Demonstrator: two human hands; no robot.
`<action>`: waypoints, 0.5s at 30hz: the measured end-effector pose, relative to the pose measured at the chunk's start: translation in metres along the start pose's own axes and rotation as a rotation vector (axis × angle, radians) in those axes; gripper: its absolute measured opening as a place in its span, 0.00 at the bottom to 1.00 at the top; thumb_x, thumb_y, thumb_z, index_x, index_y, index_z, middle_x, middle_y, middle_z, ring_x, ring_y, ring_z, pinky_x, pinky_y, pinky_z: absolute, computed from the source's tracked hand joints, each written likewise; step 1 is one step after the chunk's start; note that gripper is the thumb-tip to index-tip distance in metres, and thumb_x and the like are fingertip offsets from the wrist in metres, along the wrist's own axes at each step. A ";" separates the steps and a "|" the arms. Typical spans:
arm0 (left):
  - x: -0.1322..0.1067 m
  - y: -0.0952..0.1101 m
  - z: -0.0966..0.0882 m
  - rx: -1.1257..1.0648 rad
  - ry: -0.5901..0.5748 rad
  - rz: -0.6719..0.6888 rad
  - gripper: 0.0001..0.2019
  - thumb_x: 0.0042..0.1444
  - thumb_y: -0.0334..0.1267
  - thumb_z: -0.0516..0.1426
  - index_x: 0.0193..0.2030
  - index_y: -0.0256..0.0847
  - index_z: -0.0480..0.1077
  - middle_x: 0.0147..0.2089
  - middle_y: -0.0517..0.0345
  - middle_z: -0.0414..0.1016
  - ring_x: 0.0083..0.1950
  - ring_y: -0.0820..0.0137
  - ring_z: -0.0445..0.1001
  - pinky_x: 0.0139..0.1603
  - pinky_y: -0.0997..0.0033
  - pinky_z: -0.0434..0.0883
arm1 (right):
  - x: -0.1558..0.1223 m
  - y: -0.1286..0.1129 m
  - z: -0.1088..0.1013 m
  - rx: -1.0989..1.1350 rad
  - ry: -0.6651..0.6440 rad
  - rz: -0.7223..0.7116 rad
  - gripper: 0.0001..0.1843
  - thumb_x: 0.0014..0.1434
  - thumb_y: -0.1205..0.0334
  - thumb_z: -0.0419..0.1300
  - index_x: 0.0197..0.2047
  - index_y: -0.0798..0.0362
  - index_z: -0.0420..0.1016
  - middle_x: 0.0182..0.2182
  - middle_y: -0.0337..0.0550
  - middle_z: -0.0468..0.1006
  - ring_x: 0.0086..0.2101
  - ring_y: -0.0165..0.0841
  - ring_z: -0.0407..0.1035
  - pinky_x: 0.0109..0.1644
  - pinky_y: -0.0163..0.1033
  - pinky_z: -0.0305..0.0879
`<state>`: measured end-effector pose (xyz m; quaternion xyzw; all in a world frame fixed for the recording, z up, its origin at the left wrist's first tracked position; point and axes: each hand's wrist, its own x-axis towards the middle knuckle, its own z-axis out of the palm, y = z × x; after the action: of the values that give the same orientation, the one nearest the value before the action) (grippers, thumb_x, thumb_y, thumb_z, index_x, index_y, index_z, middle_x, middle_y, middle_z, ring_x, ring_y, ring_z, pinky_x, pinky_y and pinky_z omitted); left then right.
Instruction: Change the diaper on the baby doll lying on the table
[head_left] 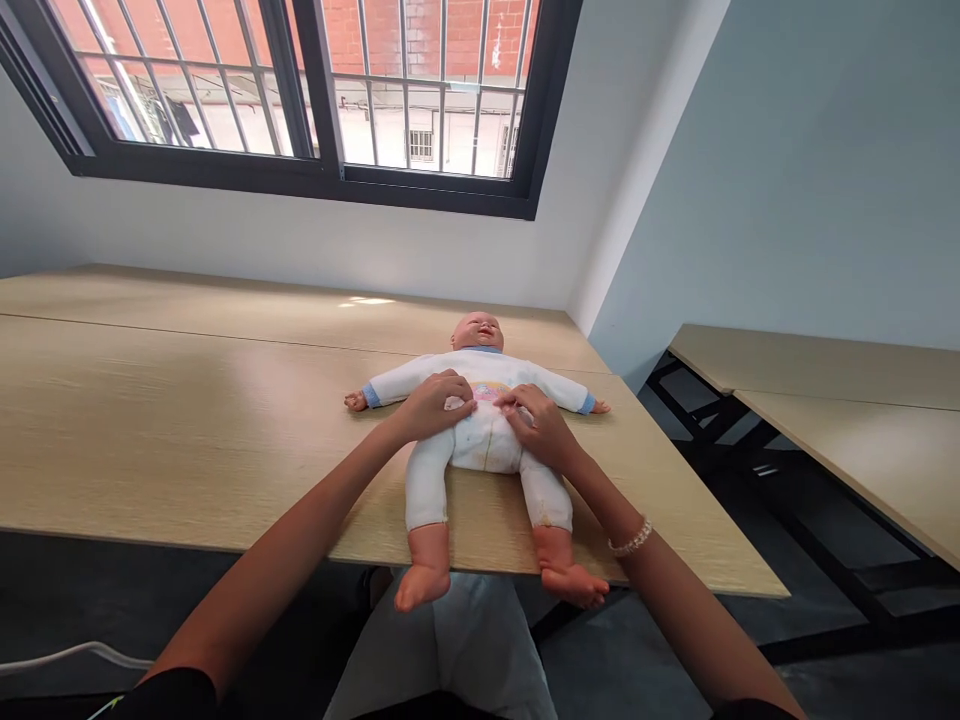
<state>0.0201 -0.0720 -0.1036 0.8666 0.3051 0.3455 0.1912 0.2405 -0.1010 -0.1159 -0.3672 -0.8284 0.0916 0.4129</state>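
A baby doll (484, 440) in a white one-piece with blue cuffs lies on its back on the wooden table (187, 420), arms spread, bare feet hanging over the near edge. My left hand (433, 402) rests on the left side of the doll's chest, fingers curled and pinching the white fabric. My right hand (540, 422) lies on the right side of its belly, fingers also curled into the suit's cloth. A pearl bracelet (630, 541) circles my right wrist.
A second wooden table (840, 400) on a black frame stands to the right across a dark floor gap. A barred window (315, 90) fills the wall behind. My light trousers (457, 650) show below the table edge. A white cable (67, 655) runs at lower left.
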 end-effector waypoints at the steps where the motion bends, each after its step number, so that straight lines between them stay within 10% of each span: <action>1: 0.000 0.000 0.000 -0.001 0.017 0.004 0.08 0.60 0.37 0.56 0.33 0.43 0.76 0.40 0.53 0.78 0.45 0.62 0.71 0.52 0.60 0.66 | 0.000 0.001 0.000 -0.015 0.014 0.009 0.12 0.61 0.67 0.51 0.41 0.53 0.75 0.38 0.47 0.75 0.41 0.40 0.67 0.49 0.46 0.63; 15: -0.001 0.000 -0.005 0.016 -0.011 -0.081 0.11 0.58 0.39 0.56 0.26 0.41 0.71 0.31 0.57 0.72 0.38 0.65 0.69 0.43 0.66 0.66 | 0.000 0.006 0.004 -0.045 -0.052 0.079 0.11 0.60 0.69 0.47 0.32 0.52 0.68 0.33 0.46 0.70 0.38 0.39 0.64 0.47 0.45 0.61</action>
<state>0.0156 -0.0723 -0.1006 0.8569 0.3418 0.3301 0.1999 0.2407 -0.0963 -0.1205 -0.4064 -0.8254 0.0989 0.3791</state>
